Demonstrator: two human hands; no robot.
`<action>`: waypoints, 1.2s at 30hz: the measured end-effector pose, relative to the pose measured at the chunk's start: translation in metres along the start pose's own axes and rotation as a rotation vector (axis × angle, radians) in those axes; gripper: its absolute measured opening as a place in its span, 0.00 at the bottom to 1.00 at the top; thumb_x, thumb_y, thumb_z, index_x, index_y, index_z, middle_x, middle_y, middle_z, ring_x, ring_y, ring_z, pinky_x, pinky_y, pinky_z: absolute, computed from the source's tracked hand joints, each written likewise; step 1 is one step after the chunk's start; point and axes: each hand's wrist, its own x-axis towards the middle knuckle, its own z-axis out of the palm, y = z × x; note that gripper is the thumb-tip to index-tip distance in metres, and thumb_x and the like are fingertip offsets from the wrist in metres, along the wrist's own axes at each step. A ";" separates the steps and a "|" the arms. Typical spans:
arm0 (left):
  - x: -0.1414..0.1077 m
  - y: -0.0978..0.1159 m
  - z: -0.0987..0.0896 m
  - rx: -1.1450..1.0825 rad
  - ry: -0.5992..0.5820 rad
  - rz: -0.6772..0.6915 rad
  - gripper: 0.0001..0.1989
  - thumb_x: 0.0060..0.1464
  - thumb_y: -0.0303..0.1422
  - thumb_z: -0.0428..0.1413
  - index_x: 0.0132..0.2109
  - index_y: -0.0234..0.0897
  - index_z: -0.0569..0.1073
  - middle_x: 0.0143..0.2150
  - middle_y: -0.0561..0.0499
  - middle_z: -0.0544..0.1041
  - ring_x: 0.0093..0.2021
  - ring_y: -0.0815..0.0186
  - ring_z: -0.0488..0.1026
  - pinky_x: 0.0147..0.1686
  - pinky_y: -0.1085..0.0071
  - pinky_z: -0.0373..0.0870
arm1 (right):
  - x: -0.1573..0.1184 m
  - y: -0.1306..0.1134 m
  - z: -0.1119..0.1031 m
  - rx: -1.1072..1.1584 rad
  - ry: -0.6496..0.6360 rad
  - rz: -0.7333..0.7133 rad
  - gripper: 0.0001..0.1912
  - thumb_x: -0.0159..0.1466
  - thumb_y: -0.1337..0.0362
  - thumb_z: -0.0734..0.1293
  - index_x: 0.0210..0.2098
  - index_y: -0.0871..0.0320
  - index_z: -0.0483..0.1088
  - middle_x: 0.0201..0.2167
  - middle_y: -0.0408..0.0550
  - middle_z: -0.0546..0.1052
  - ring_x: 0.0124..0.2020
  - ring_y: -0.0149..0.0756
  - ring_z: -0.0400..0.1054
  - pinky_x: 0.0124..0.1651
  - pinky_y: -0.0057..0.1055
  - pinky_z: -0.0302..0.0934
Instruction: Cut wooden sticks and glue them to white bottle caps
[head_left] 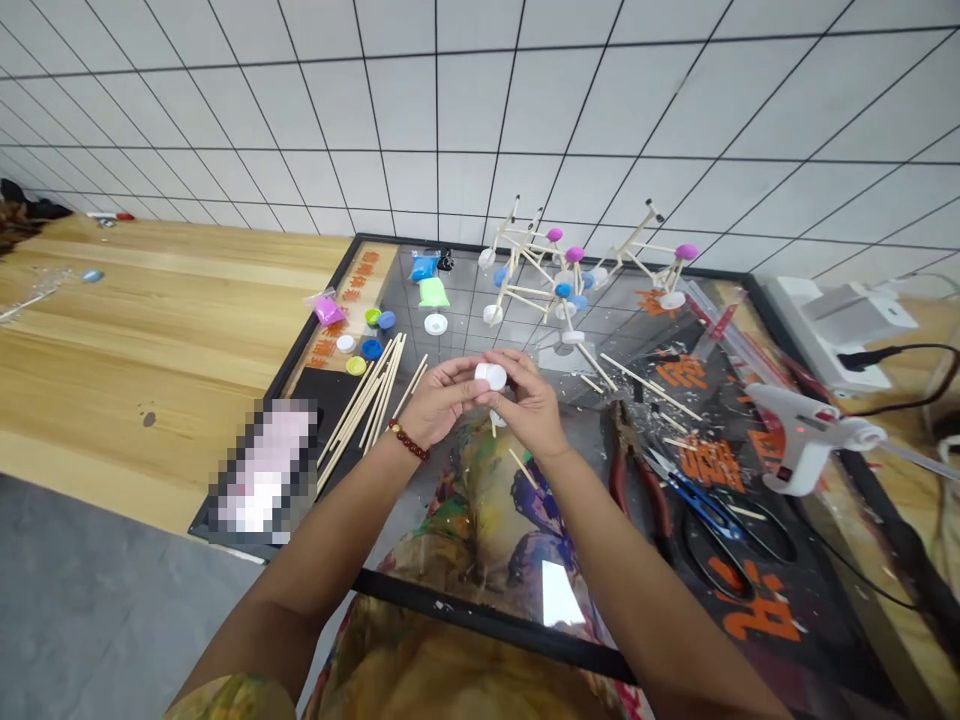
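Over the glass tabletop, my left hand (444,395) and my right hand (529,400) meet, both closed on small round white pieces (491,376) that look like plastic bottle caps. Two seem pressed side by side; the fingers cover part of them. Just below the fingers shows another white piece (496,418) with a short stick end under it; whether it is held or lies on the glass, I cannot tell. Left of my left hand lie several thin wooden sticks (360,410). Beyond the hands stand stick models (536,285) with white, blue and purple round parts.
Pliers (626,465), blue-handled scissors (709,510) and a white hot glue gun (806,435) lie to the right. At the back left are colored clay packets (433,292) and loose caps (371,348). A white power strip (817,340) and cables edge the right side.
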 end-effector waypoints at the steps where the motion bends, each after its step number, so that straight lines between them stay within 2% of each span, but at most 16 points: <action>1: 0.002 -0.001 0.000 0.021 0.021 0.044 0.25 0.35 0.34 0.77 0.43 0.36 0.81 0.39 0.49 0.84 0.40 0.63 0.82 0.43 0.67 0.75 | 0.000 -0.001 -0.001 -0.051 0.021 -0.018 0.27 0.58 0.47 0.76 0.53 0.49 0.79 0.53 0.53 0.76 0.51 0.44 0.72 0.53 0.43 0.70; 4: 0.006 -0.004 0.000 0.114 0.056 0.161 0.25 0.31 0.32 0.78 0.40 0.36 0.81 0.36 0.50 0.83 0.38 0.65 0.80 0.45 0.67 0.75 | -0.004 -0.008 -0.008 -0.199 0.055 -0.092 0.21 0.62 0.52 0.73 0.53 0.50 0.79 0.48 0.51 0.77 0.40 0.38 0.71 0.48 0.41 0.71; 7: 0.006 -0.007 0.005 0.199 0.011 0.207 0.25 0.30 0.31 0.78 0.40 0.35 0.82 0.36 0.50 0.84 0.38 0.66 0.79 0.48 0.64 0.76 | -0.013 -0.019 -0.020 -0.275 0.044 -0.164 0.14 0.65 0.57 0.71 0.49 0.51 0.80 0.44 0.50 0.80 0.38 0.38 0.72 0.47 0.41 0.71; 12: -0.002 -0.020 0.015 0.227 -0.074 0.159 0.26 0.31 0.34 0.78 0.42 0.35 0.83 0.39 0.47 0.85 0.41 0.61 0.81 0.53 0.58 0.76 | -0.036 -0.032 -0.037 -0.329 0.068 -0.142 0.15 0.67 0.54 0.69 0.50 0.52 0.79 0.45 0.51 0.81 0.41 0.41 0.74 0.49 0.43 0.71; 18: -0.015 -0.033 0.020 0.211 -0.076 0.107 0.27 0.30 0.33 0.78 0.42 0.35 0.84 0.34 0.49 0.84 0.34 0.65 0.80 0.46 0.61 0.78 | -0.058 -0.033 -0.038 -0.297 0.099 -0.100 0.17 0.66 0.51 0.69 0.49 0.53 0.79 0.43 0.50 0.81 0.39 0.40 0.73 0.48 0.42 0.71; 23: -0.020 -0.030 0.019 0.245 -0.106 0.101 0.26 0.29 0.33 0.77 0.41 0.35 0.85 0.35 0.48 0.84 0.32 0.66 0.79 0.39 0.64 0.79 | -0.059 -0.036 -0.042 -0.347 0.041 -0.129 0.16 0.66 0.54 0.69 0.49 0.53 0.80 0.41 0.51 0.81 0.37 0.40 0.73 0.46 0.42 0.71; 27: -0.018 -0.030 0.018 0.299 -0.145 0.138 0.28 0.29 0.34 0.78 0.43 0.35 0.85 0.37 0.48 0.84 0.36 0.64 0.80 0.45 0.61 0.79 | -0.058 -0.037 -0.049 -0.436 -0.002 -0.173 0.16 0.66 0.54 0.68 0.48 0.52 0.80 0.41 0.51 0.82 0.37 0.41 0.73 0.48 0.43 0.70; 31: -0.016 -0.031 0.017 0.313 -0.145 0.173 0.29 0.27 0.34 0.78 0.43 0.34 0.85 0.39 0.48 0.85 0.39 0.63 0.80 0.49 0.60 0.77 | -0.058 -0.036 -0.050 -0.441 0.016 -0.233 0.15 0.66 0.55 0.68 0.49 0.52 0.80 0.42 0.50 0.81 0.36 0.39 0.72 0.47 0.40 0.70; 33: -0.017 -0.029 0.016 0.280 -0.155 0.147 0.28 0.29 0.34 0.78 0.43 0.34 0.85 0.39 0.48 0.85 0.38 0.65 0.79 0.47 0.61 0.77 | -0.058 -0.037 -0.048 -0.440 0.033 -0.231 0.15 0.66 0.54 0.69 0.48 0.52 0.80 0.41 0.50 0.80 0.35 0.38 0.72 0.46 0.39 0.69; 36: -0.019 -0.023 0.014 0.161 -0.215 0.034 0.26 0.33 0.35 0.78 0.43 0.34 0.84 0.39 0.48 0.84 0.35 0.69 0.78 0.43 0.66 0.77 | -0.059 -0.039 -0.042 -0.433 0.059 -0.254 0.16 0.66 0.53 0.70 0.49 0.52 0.80 0.38 0.48 0.77 0.35 0.37 0.70 0.46 0.39 0.70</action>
